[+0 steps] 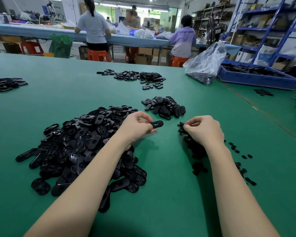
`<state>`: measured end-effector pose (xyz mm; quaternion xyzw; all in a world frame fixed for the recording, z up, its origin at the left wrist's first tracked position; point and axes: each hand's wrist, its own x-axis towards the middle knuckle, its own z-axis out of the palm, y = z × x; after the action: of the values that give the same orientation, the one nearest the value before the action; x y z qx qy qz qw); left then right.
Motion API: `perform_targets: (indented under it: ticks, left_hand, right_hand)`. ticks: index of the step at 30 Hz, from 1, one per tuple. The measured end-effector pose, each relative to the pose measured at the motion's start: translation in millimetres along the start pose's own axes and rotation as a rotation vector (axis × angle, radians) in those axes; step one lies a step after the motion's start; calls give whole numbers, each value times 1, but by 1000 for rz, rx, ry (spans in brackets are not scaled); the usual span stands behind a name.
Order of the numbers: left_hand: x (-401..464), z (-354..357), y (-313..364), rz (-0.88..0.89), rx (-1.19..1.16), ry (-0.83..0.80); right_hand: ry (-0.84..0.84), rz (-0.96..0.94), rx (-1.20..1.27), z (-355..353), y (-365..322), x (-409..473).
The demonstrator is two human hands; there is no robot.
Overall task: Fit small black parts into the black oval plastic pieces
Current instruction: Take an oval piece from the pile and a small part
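Green bench [161, 194]: left hand [137, 127] pinches oval piece [156, 124], right hand [204, 130] fingers curled picking a small part [181, 124]; align to slot, then press.

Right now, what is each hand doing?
Left hand: holds a black oval plastic piece.
Right hand: pinches small black parts at the loose pile.

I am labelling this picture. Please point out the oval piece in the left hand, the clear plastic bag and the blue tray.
oval piece [158, 124]: head view, its free end.
clear plastic bag [205, 63]: head view, middle.
blue tray [256, 80]: head view, front wall.
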<state>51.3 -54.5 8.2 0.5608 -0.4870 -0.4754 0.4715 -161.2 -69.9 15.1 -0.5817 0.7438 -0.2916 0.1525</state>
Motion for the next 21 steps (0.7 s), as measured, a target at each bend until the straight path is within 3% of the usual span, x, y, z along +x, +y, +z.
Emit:
perform_targets:
  ticks: [3,6,10,15,21]
  left_hand:
    - [1,2,0,-18,-63,-13]
    - [2,4,-1,-32,24,6]
    - [0,8,2,-71,-86,-21]
    - [-3,10,4,-33,-283,-51]
    - [-5,9,5,42,-208,-97]
  right_hand:
    - [-28,-6,158,0,-2,-1]
    - [-64,-53,322,3,-6,-4]
    - [-231,-131,561,5,-16,-10]
    - [-387,-131,631,6,-25,-17]
    - [-371,-87,640,10,-30,-19]
